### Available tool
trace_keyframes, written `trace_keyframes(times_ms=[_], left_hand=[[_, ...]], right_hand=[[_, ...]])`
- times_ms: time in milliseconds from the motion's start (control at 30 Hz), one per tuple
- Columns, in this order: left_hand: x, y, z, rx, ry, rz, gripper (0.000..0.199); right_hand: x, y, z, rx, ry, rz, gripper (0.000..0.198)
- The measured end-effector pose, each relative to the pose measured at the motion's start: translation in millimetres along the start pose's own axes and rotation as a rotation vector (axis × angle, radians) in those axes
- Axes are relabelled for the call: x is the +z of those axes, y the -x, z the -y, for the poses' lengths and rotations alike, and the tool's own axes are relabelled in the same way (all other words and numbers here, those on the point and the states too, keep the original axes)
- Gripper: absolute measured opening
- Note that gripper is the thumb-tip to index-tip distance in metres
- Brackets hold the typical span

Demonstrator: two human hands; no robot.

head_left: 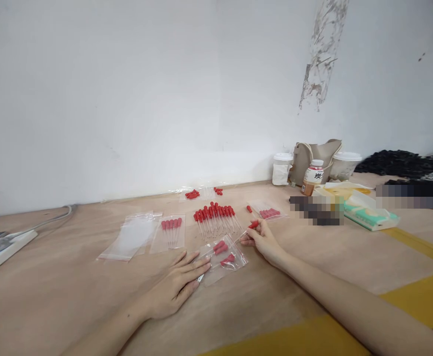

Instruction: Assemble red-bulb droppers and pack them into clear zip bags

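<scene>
My right hand (264, 241) pinches a dropper (253, 225) with a red bulb, its thin clear stem pointing down-left toward a zip bag. That clear zip bag (216, 277) lies in front of me with a few red-bulbed droppers (220, 247) inside. My left hand (175, 287) rests flat with fingers stretched over the bag's left side. Just beyond is a group of loose droppers (216, 212), red bulbs pointing away from me. To the left lies a filled bag of droppers (170, 224), beside a stack of flat clear zip bags (130, 237).
A bag of red bulbs (270, 213) and a single red bulb (249, 208) lie at right. More red bulbs (192, 194) sit by the wall. At back right stand a drink bottle (312, 177), lidded cups (282, 169) and a tissue pack (371, 212). A power strip (6, 254) lies far left.
</scene>
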State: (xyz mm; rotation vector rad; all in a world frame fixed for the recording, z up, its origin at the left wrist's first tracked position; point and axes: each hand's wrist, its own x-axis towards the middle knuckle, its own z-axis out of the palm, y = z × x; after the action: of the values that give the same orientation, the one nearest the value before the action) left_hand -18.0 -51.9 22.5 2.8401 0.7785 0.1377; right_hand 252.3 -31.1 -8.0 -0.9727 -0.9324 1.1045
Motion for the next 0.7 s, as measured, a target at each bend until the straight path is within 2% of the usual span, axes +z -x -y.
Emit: trace_keyframes(times_ms=[100, 200, 400, 700], left_hand=[[0.7, -0.4, 1.3, -0.008, 0.008, 0.011, 0.043], [1.4, -0.4, 1.7, -0.017, 0.007, 0.012, 0.042], [0.1, -0.6, 0.6, -0.010, 0.003, 0.013, 0.042], [1.4, 0.0, 2.9, -0.008, 0.015, 0.005, 0.041]], right_hand=[[-1.6, 1.8, 1.0, 0.032, 0.018, -0.017, 0.037], [-4.0, 1.7, -1.1, 0.072, 0.095, 0.025, 0.038], [-1.3, 2.9, -4.1, -0.062, 0.394, 0.165, 0.032], [-2.7, 0.7, -9.0, -0.063, 0.571, 0.235, 0.016]])
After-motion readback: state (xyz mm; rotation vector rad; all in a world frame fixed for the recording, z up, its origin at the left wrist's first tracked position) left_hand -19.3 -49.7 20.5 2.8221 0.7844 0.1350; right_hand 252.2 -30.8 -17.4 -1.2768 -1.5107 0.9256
